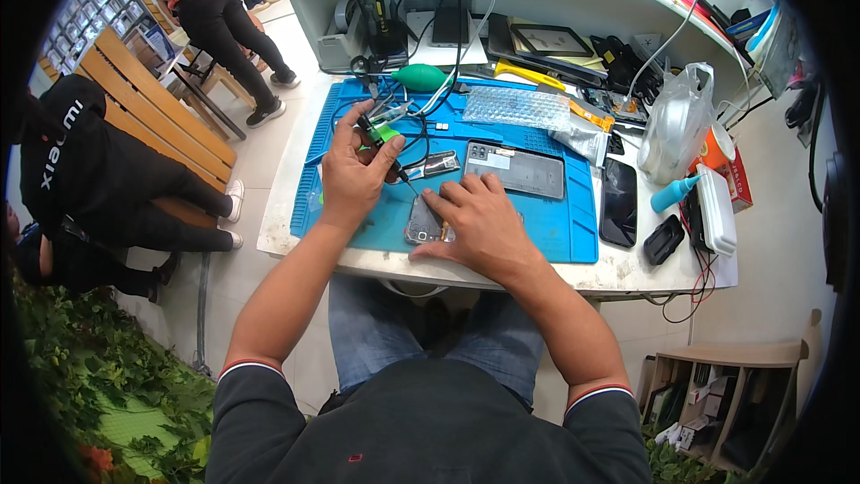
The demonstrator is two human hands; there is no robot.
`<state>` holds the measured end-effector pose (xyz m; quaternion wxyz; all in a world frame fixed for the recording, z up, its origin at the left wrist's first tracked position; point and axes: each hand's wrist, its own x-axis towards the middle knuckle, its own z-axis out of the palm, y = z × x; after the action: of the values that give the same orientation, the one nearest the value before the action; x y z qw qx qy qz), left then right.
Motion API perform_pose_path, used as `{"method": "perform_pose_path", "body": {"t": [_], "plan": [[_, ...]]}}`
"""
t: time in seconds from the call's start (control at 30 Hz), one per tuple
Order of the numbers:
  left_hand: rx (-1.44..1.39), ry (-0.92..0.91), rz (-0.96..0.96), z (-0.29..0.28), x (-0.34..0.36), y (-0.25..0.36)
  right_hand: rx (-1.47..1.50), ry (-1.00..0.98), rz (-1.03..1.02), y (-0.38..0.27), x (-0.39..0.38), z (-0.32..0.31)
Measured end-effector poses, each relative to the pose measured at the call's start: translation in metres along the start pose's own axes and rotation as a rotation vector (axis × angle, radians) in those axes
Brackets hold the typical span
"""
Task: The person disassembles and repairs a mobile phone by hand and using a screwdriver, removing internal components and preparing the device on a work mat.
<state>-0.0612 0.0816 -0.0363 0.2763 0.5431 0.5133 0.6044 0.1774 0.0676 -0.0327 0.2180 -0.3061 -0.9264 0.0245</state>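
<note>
My left hand (345, 181) is closed round a slim screwdriver (373, 136) with a dark and green handle. The driver slants down to the right, its thin shaft pointing at an opened phone (419, 218). Whether the tip touches the phone is too small to tell. My right hand (486, 226) grips the phone against the blue work mat (555, 237), fingers over its top and thumb by its near edge. Much of the phone is hidden under that hand. Just beyond lies a grey phone back cover (528, 177) with camera openings.
A green blower bulb (419, 78), bubble wrap (515, 108) and cables lie at the mat's far side. To the right are a dark phone (618, 202), a blue bottle (674, 194), a black case (664, 240) and a plastic bag (678, 130). People stand at the left.
</note>
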Motion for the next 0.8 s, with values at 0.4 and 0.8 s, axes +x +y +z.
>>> {"method": "perform_pose_path", "body": {"t": [0.4, 0.8], "plan": [[-0.011, 0.026, 0.018, 0.001, -0.001, -0.001, 0.067, -0.025, 0.013, 0.003, -0.003, -0.005], [0.046, 0.040, 0.075, 0.002, -0.006, -0.001, 0.342, -0.155, 0.011, 0.027, -0.002, -0.031]]}}
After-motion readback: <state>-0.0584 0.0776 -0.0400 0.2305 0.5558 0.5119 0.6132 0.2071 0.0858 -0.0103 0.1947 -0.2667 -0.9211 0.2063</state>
